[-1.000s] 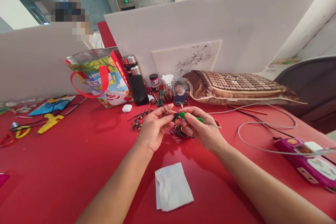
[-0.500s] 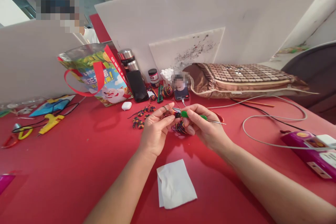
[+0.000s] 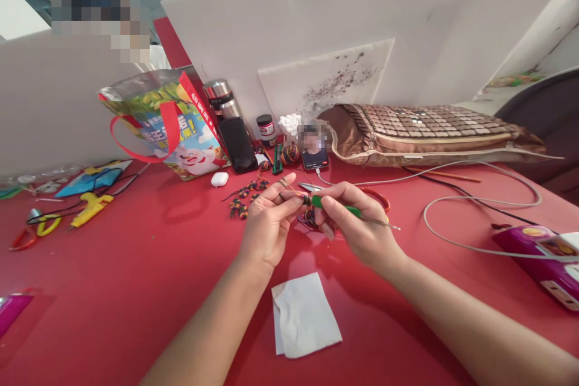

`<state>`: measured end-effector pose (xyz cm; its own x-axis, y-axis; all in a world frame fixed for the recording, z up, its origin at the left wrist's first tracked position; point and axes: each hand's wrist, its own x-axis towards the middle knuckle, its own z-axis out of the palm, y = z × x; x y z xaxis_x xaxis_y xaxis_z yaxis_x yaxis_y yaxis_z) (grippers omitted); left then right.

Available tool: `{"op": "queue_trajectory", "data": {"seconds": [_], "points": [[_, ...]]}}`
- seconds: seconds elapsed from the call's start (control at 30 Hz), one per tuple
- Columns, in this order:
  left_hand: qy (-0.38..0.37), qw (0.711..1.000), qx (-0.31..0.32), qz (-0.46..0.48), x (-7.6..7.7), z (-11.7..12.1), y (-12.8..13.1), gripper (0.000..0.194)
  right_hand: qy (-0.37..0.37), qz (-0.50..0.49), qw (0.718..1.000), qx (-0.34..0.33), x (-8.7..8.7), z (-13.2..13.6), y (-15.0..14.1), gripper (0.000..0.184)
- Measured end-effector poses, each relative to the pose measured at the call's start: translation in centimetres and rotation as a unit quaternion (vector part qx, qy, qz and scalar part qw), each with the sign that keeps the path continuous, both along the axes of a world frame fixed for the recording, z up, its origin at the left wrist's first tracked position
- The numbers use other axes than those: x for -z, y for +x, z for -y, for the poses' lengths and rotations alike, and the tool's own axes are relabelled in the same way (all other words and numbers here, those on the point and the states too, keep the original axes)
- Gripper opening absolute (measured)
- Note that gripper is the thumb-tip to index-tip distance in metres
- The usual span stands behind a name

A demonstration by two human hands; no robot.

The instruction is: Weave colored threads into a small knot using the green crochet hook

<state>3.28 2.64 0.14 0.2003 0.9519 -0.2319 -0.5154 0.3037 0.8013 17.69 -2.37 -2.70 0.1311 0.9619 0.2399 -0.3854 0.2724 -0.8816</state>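
Observation:
My left hand [image 3: 266, 223] pinches a small multicoloured knotted cord piece [image 3: 304, 199] between thumb and fingers over the red table [image 3: 136, 277]. My right hand [image 3: 357, 223] is closed round a green-handled metal tool [image 3: 348, 210], its tip at the cord piece, its thin shaft pointing right. A bundle of coloured cord [image 3: 309, 217] hangs just below the two hands. Several finished knotted pieces [image 3: 242, 199] lie on the table to the left of my left hand.
A white tissue [image 3: 304, 316] lies near me. A printed bag [image 3: 169, 126], flask [image 3: 221, 99], dark phone [image 3: 238, 145], lit phone [image 3: 314, 157], earbud case [image 3: 219, 179] and brown cushion [image 3: 429, 132] stand behind. Yellow glue gun [image 3: 90, 208] left; white cable [image 3: 479, 205] and purple box [image 3: 543, 259] right.
Both hands have stayed together on the cord piece and shifted slightly to the right; the view has tilted down a little. The grip on cord and tool is unchanged.

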Motion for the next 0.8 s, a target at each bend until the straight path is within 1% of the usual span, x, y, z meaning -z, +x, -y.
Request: {"op": "queue_trajectory", "data": {"seconds": [0.1,0.2,0.27,0.37,0.47,0.57,0.7,0.8], "points": [[-0.001,0.999,0.018,0.033,0.1,0.2,0.0,0.044,0.051,0.074,0.996,0.017,-0.3,0.6,0.1,0.032],[-0.003,0.999,0.029,0.041,0.2,0.8,0.2,0.055,0.052,0.086,0.993,0.055,-0.4,0.6,0.1,0.032],[0.013,0.999,0.023,0.033,0.3,1.2,0.5,0.059,0.042,0.076,0.993,0.081,-0.2,0.5,0.0,0.033],[0.044,0.999,0.010,0.008,0.3,1.7,0.8,0.056,0.036,0.071,0.993,0.087,-0.1,0.4,-0.1,0.033],[0.055,0.998,-0.002,-0.013,0.5,1.8,1.0,0.050,0.029,0.082,0.993,0.086,-0.1,0.4,0.0,0.032],[0.061,0.998,-0.015,-0.030,0.5,1.9,1.1,0.050,0.023,0.096,0.990,0.103,-0.1,0.4,-0.1,0.033],[0.049,0.998,-0.030,-0.028,0.4,2.3,1.3,0.053,0.017,0.109,0.984,0.138,0.6,0.4,-0.9,0.032],[0.033,0.999,-0.022,-0.006,0.4,2.3,1.4,0.057,0.020,0.112,0.979,0.170,1.1,0.6,-1.6,0.032]]}}
